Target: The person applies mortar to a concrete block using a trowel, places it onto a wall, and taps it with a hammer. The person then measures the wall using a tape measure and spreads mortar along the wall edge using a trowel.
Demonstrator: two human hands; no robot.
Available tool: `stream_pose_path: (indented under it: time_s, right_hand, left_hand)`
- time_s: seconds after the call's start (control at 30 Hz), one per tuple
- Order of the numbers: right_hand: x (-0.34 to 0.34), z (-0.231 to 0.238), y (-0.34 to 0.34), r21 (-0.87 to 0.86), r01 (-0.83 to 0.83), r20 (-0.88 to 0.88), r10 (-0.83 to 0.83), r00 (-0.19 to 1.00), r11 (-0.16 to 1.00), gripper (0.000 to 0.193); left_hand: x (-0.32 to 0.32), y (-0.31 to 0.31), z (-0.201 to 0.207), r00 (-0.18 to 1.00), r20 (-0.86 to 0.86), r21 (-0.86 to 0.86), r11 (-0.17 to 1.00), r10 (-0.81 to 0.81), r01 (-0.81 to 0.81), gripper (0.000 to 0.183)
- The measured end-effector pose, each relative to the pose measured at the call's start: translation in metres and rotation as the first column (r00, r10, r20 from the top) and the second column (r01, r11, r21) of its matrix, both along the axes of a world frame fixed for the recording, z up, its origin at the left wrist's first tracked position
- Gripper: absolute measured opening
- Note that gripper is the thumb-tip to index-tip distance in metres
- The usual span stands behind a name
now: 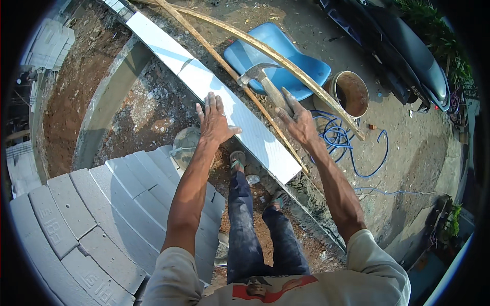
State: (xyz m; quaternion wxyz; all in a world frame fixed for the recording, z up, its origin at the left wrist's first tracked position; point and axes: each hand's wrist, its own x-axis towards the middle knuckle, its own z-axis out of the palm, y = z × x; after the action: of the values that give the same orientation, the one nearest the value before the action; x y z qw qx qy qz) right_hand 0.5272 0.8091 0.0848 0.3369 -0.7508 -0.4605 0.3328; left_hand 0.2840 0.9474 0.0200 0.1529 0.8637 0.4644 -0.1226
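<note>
My left hand (pixel 216 122) lies flat on the top of a row of white blocks (pixel 255 133), its fingers spread. The row runs slantwise from the far left toward the lower right. Off the row's right side, my right hand (pixel 301 125) is wrapped round the wooden handle of a hammer (pixel 270 87). The metal head, with a curved, pointed end, points away from me above a blue plastic seat. A thin wooden pole (pixel 206 47) lies along the right side of the blocks, partly under the hammer.
A long curved wooden strip (pixel 301 75) crosses the blue seat (pixel 273 38). Beside it are a bucket (pixel 352 92) and a coiled blue hose (pixel 337 137). Large grey blocks (pixel 107 204) are stacked at my lower left. A dark motorcycle (pixel 403 46) stands far right.
</note>
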Motion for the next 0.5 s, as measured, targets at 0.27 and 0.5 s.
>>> stream_pose_path:
  time_s: [0.27,0.5]
  right_hand:
    - [0.053,-0.108,0.029,-0.367,0.091,-0.093,-0.134,0.987,0.926,0.082]
    - [0.051,-0.163,0.112,-0.402,-0.141,-0.16,0.083,0.984,0.905,0.073]
  left_hand:
    - [-0.015,0.032,0.005,0.884,-0.055,0.038,0.884,-0.464,0.466,0.121]
    - [0.003,0.083,-0.024,0.715,0.031,0.089,0.715,-0.698,0.694,0.09]
